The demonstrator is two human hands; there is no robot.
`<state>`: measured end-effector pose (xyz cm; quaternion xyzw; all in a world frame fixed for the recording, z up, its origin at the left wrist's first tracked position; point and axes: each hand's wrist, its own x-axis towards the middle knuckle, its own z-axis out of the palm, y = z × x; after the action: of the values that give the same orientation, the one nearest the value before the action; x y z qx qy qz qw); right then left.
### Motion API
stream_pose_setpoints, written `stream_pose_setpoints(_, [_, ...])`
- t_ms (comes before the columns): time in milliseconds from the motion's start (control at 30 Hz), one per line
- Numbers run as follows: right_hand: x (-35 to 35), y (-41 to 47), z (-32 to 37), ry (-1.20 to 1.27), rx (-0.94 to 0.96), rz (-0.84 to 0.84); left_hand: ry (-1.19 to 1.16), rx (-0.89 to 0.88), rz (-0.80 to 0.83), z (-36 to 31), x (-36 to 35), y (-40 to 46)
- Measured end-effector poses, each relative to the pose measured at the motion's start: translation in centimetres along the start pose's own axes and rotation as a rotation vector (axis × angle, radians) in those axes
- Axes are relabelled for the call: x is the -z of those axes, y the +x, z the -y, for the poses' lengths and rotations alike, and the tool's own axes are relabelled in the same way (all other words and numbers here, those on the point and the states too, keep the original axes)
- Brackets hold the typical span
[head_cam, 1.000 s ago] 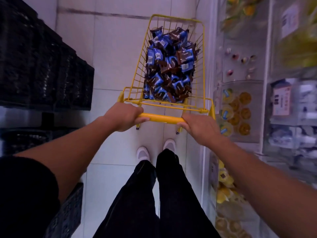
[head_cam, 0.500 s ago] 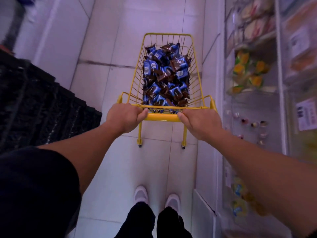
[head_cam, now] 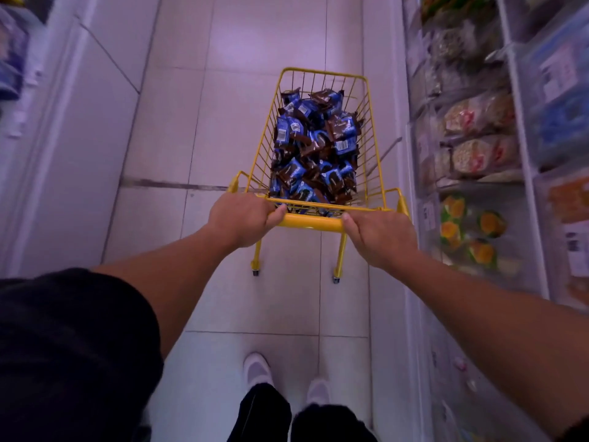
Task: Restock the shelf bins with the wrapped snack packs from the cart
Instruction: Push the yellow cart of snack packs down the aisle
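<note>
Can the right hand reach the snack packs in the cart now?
Probably yes, once it lets go: the right hand grips the handle, and the snack packs lie uncovered in the open-topped cart just beyond.

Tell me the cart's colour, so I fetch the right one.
Yellow wire cart, seen clearly in the head view.

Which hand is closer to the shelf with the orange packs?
Right. The right hand grips the cart handle at the end beside the shelf; the left hand grips the far end, across the cart.
</note>
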<state>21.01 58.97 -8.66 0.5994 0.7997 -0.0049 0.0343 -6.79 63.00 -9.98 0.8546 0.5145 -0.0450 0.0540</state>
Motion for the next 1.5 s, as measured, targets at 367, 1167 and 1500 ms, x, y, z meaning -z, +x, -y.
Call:
stream_pose_setpoints(367, [1.2, 23.6, -7.8, 0.015, 0.042, 0.068, 0.007, 0.030, 0.016, 10.7, 3.1, 21.1])
stream_pose_setpoints(1167, [3.8, 77.6, -22.1, 0.018, -0.041, 0.071, 0.008, -0.021, -0.048, 38.3, 10.4, 70.8])
stream_pose_setpoints(1500, [4.8, 102.9, -31.9, -0.013, -0.002, 0.075, 0.006, 0.013, -0.034, 48.7, 13.5, 94.7])
